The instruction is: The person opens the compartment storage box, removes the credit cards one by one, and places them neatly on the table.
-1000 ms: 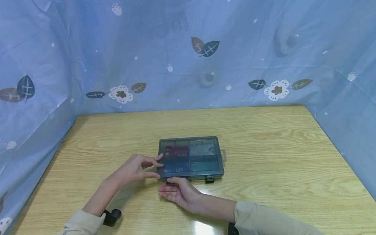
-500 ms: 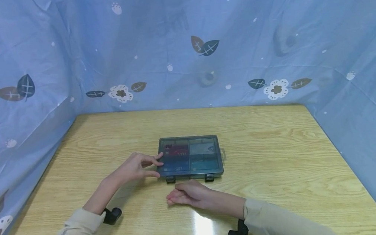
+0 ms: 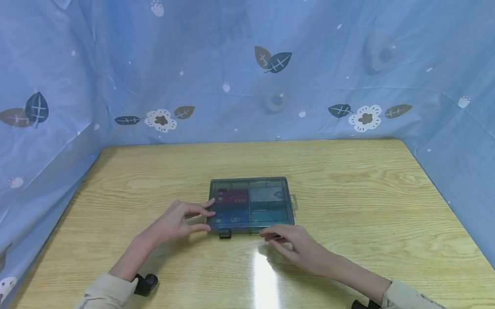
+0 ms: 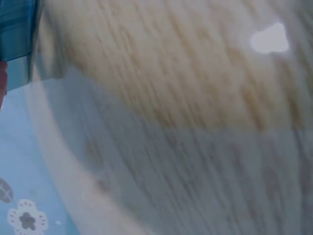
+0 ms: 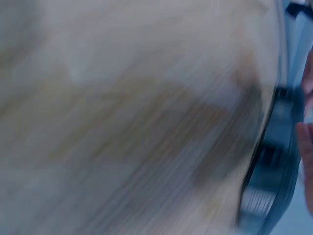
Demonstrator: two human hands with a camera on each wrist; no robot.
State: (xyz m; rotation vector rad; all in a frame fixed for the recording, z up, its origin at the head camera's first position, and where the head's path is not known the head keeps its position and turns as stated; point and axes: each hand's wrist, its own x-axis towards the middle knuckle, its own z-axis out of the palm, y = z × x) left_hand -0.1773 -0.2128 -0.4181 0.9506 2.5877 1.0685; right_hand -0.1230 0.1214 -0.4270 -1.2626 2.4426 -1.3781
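A translucent dark divided storage box [image 3: 272, 215] lies flat on the table, lid down. Through the lid show red and blue cards marked VIP on the left and paler pieces on the right. My left hand [image 3: 178, 222] grips the box's left end, fingertips on the lid's edge and thumb by the front corner. Only a fingertip shows in the left wrist view, beside the blue-tinted box [image 4: 14, 32]. My right hand [image 3: 300, 248] is at the front edge, its bent fingers over the right latch, hiding it. The left latch [image 3: 225, 233] is in sight.
The wooden table [image 3: 342, 180] surrounds the box. A blue patterned cloth [image 3: 221, 53] hangs behind it and along both sides. A clear hanging tab [image 3: 294, 202] sticks out from the box's right end. Light glares off the table in front.
My right hand has moved from the left latch, back a little, then rightward to the right latch, uncovering the left one. My left hand and the box have stayed in place.
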